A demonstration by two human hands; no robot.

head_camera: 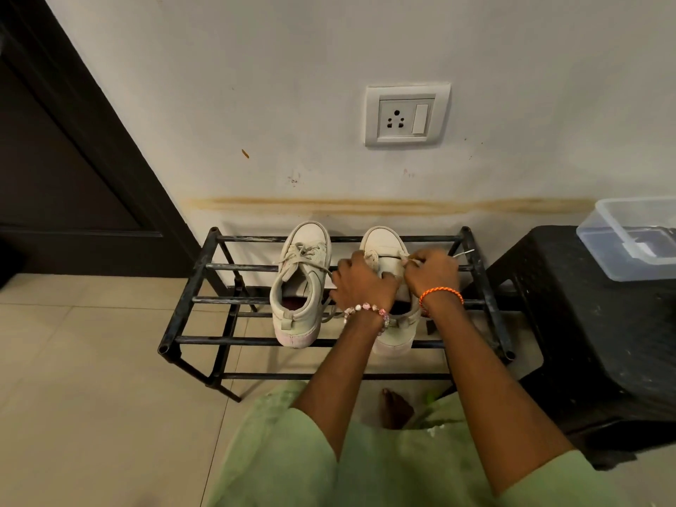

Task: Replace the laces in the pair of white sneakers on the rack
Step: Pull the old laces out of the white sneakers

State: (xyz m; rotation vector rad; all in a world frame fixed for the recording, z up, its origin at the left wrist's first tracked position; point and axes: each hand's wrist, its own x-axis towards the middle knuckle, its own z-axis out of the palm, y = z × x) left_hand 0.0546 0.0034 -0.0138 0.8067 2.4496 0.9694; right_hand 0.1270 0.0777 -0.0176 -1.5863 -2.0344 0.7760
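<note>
Head view shows 2 white sneakers standing side by side on the top bars of a black metal rack, with their toes pointing to the wall and their heels toward the person. The left sneaker has its lace in the eyelets, with loose ends hanging over its side. Both hands are on the right sneaker.

The left hand lies with curled fingers on the left side of the tongue and seems to grip the shoe there; the fingertips are hidden, so I cannot tell if they also hold a lace. The right hand pinches the lace near the front eyelets, and the free end of this lace sticks out to the right, past the knuckles, over the rack bar.

The long axis of the shoe runs away from the person, and the eyelet rows run along it. The lace end lies to the right of the shoe, so the right hand is nearer to it. In my judgement, the next pull must go sideways to the right and a little up, across the axis of the shoe, while the left hand keeps the shoe from sliding on the bars.
</note>
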